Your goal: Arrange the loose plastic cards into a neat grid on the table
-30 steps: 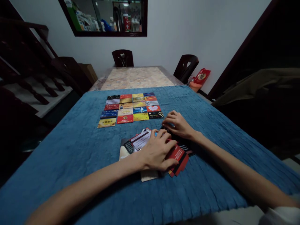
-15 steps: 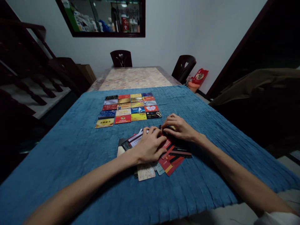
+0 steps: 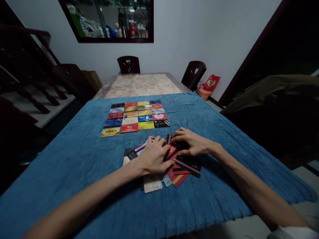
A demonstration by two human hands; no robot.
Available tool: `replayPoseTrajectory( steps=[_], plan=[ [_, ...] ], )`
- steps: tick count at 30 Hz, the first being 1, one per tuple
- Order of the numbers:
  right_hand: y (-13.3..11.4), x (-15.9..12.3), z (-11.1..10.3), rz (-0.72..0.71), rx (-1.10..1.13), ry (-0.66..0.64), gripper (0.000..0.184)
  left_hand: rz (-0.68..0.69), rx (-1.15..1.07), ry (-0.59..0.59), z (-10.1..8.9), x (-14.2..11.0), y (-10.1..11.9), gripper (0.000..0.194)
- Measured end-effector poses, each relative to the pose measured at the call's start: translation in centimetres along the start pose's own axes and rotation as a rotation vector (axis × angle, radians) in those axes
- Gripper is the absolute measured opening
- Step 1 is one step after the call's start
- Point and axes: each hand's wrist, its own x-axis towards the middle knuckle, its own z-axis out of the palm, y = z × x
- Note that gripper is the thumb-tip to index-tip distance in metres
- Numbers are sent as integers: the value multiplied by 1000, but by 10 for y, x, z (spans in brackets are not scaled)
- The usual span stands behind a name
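- Dim, bluish light; right side nearly black
- Small glare in window (image 3: 109, 20)
- Soft shadow beneath left forearm (image 3: 99, 191)
- Edges stretched
- Cards' (image 3: 153, 183) fine print unreadable

Cloth (image 3: 82, 159) under left hand (image 3: 155, 155): blue, with ribbed lines
Striped card (image 3: 189, 165) near right hand (image 3: 193, 142): black, one pinkish stripe
Heart card (image 3: 159, 117) beyond left hand: red, with white heart

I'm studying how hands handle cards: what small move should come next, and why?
Probably the right hand should slide off the black card with the pinkish stripe: it seems to lie on top of red cards, largely uncovered and close to that hand, while the left hand lies over the pile and could steady it.
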Motion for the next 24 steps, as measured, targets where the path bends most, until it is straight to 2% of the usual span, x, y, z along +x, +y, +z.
replayPoseTrajectory(
  steps=[3, 7, 12, 15, 24],
  plan=[
    [-1, 1, 1, -9, 1, -3, 38, -18, 22, -22, -2, 0, 1, 39],
    [-3, 1, -1, -34, 21, 12, 36, -12, 20, 12, -2, 1, 3, 25],
    [-5, 1, 0, -65, 64, 74, 25, 8, -42, 33, -8, 3, -1, 21],
    [-3, 2, 3, -31, 91, 131, 14, 12, -95, 36, -13, 4, -7, 23],
    [6, 4, 14, 82, 97, 309, 14, -92, -272, 183, -12, 9, -39, 24]
  ],
)
